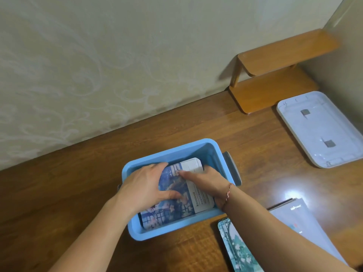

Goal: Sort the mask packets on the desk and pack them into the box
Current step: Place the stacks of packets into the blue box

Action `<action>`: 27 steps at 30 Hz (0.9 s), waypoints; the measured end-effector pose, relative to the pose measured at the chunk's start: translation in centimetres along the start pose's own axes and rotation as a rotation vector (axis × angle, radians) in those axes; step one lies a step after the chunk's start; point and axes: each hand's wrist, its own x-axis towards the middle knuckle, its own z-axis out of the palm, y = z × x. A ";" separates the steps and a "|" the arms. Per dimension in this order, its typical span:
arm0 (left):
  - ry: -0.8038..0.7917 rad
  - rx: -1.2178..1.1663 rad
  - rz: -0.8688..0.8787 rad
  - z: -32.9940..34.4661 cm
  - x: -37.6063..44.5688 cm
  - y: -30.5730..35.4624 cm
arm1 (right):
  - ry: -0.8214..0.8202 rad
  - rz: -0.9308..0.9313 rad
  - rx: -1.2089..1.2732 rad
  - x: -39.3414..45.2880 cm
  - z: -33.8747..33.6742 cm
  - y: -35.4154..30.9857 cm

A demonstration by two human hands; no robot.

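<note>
A blue plastic box [169, 152] stands on the wooden desk in front of me. Inside it lies a blue-and-white mask packet [176, 205] with a flower print. My left hand [145, 185] holds the packet's left side, fingers over its far edge and thumb lying across its face. My right hand [208, 181] holds the packet's right edge inside the box, forefinger stretched over the top; a red string bracelet is on that wrist. A teal flowered packet [233, 246] and a pale grey packet [300, 220] lie on the desk at the lower right, partly under my right forearm.
The box's white lid [322, 130] lies upside down at the right of the desk. A small two-tier wooden shelf [275, 83] stands in the back corner against the wall. A grey handle [232, 167] sticks out from the box's right end.
</note>
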 end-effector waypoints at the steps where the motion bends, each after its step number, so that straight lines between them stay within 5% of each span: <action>1: 0.019 -0.005 0.006 0.1 0.0 -0.1 | 0.004 -0.004 0.011 -0.1 0.1 0.2; 10: 0.078 0.055 0.074 1.0 -0.1 -0.6 | 0.056 -0.029 -0.005 -0.1 -0.1 0.6; 16: 0.124 0.026 0.093 0.9 0.0 -0.7 | 0.089 -0.252 -0.311 -5.0 -0.7 -0.8; 20: 0.086 0.029 0.084 0.9 0.3 -1.0 | 0.461 -0.622 -0.055 -9.1 -4.0 1.8; 22: 0.067 0.042 0.080 0.9 0.2 -0.8 | 0.610 -0.611 0.026 -8.7 -5.7 3.2; 27: 0.149 -0.019 0.050 1.0 -0.5 -0.9 | 0.614 -0.490 -0.056 -7.3 -6.9 5.3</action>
